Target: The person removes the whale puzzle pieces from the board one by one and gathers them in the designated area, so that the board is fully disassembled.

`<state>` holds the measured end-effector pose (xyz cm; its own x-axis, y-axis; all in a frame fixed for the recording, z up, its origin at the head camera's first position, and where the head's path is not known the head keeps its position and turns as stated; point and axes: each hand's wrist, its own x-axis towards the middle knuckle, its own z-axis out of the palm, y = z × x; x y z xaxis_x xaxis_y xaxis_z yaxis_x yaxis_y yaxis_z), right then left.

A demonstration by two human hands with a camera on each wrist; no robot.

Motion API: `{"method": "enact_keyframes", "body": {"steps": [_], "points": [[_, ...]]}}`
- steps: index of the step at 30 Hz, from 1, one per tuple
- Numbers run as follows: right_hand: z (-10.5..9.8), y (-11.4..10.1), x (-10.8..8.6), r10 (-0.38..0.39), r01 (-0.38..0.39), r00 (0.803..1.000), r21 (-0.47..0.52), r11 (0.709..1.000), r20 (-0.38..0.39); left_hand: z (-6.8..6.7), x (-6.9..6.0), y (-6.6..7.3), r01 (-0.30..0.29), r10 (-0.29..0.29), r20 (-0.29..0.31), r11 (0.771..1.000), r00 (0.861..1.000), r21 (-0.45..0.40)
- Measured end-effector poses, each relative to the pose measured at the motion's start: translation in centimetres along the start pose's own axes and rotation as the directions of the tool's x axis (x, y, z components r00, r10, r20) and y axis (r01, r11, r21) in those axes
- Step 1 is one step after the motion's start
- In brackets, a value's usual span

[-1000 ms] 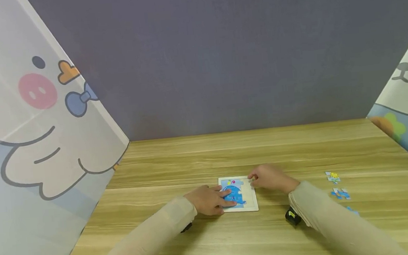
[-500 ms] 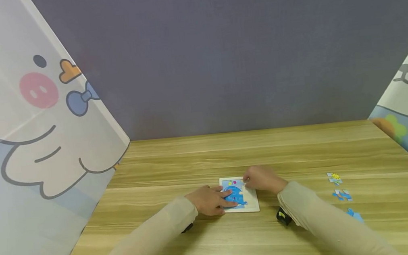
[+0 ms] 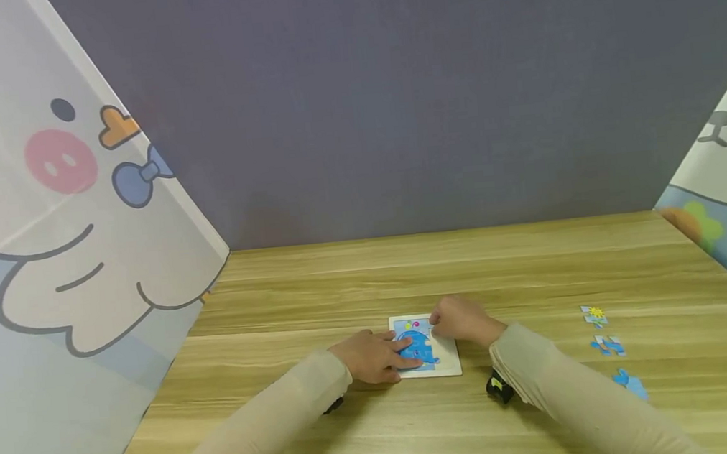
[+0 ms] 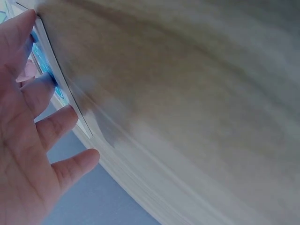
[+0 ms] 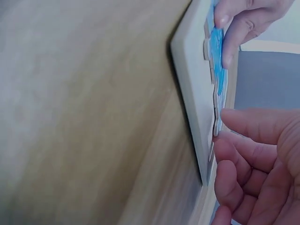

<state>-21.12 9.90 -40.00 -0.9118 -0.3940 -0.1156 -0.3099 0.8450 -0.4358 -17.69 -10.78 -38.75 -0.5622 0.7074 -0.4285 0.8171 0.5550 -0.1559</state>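
A small jigsaw puzzle in a white frame (image 3: 449, 371) lies on the wooden table. Its left part carries fitted pieces with a blue whale picture (image 3: 425, 352); the right part shows bare white backing. My left hand (image 3: 370, 357) rests on the left side with fingers spread, fingertips on the whale. At the upper right of the fitted pieces, my right hand (image 3: 464, 319) pinches a puzzle piece (image 5: 217, 124) between thumb and forefinger. In the right wrist view the piece sits edge-on against its neighbours; the fingers hide most of it from above.
To the right lie loose puzzle pieces: one with a yellow flower (image 3: 595, 313), a blue and white one (image 3: 608, 345) and a light blue one (image 3: 632, 384). A grey partition (image 3: 431, 106) rises behind the table (image 3: 316, 281), with printed cloth panels on both sides.
My right hand has moved left from the frame's right edge to the border of the fitted pieces, bringing the puzzle piece along. My left hand has stayed in place.
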Motion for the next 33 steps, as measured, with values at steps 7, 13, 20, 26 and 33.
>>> {"method": "enact_keyframes", "body": {"steps": [7,13,20,26,33], "points": [[0.22,0.22,0.23,0.030,-0.028,0.999,0.117,0.993,-0.020,-0.07,-0.09,0.04,-0.002,0.002,0.005,1.000,1.000,0.017],[0.57,0.44,0.46,0.058,-0.053,0.998,0.157,0.986,-0.032,-0.12,-0.16,0.15,0.004,-0.004,0.012,1.000,1.000,0.016],[0.55,0.40,0.55,0.076,-0.070,0.997,0.180,0.981,-0.026,-0.19,-0.28,0.11,0.000,0.000,-0.002,1.000,1.000,0.022],[0.33,0.34,0.36,0.043,-0.032,0.998,0.223,0.974,-0.045,-0.25,-0.41,0.06,-0.002,0.002,-0.013,1.000,1.000,0.008],[0.35,0.54,0.04,-0.013,0.027,0.998,0.260,0.965,-0.056,-0.03,-0.37,0.06,-0.001,0.001,-0.018,1.000,1.000,0.000]]}}
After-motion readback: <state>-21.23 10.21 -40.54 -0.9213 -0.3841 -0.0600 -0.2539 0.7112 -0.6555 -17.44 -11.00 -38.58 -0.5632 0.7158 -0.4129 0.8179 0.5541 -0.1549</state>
